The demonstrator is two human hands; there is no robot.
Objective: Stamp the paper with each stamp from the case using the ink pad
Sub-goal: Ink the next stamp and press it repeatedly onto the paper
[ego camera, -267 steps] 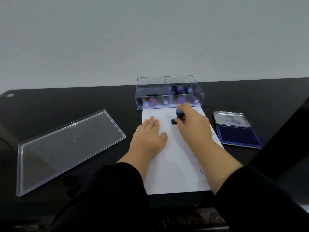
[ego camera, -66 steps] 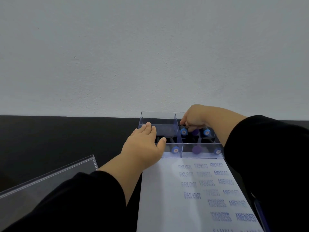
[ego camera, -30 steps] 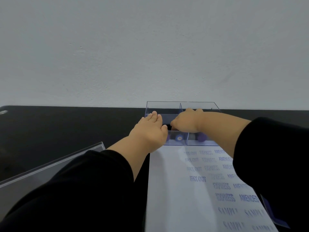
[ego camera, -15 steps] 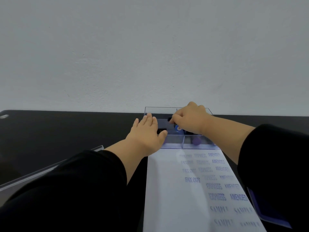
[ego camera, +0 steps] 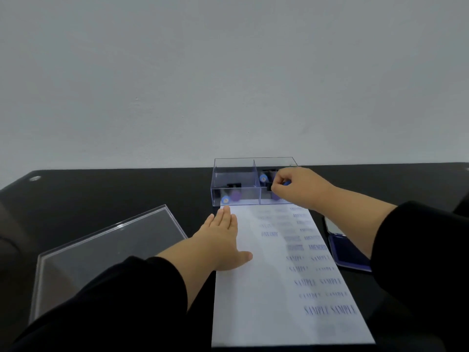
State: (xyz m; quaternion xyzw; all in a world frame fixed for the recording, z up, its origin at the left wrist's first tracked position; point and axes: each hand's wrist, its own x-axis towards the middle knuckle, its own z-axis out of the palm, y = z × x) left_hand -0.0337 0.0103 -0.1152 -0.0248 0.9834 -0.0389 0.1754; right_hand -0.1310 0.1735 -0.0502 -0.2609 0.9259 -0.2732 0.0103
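Two hands working: left hand (ego camera: 220, 242) lies flat, open on the paper (ego camera: 274, 295); right hand (ego camera: 298, 188) pinches a blue-topped stamp (ego camera: 286, 183) over the case (ego camera: 234, 174).

Readable text is showing only on the white paper (ego camera: 256, 288), all of it in blue stamped ink. "SAMPLE SAMPLE" is reading clearest near the bottom right, with fainter "SAMPLE" pairs running in rows above it. Higher up, "AMENDED" is standing at the right edge, repeating in a column toward the top; the upper ones are blurring and partly cut off. A two-word imprint at mid-sheet is looking like "FAX OUT", though blur is making that uncertain. The remaining imprints are too faint or smeared to read.
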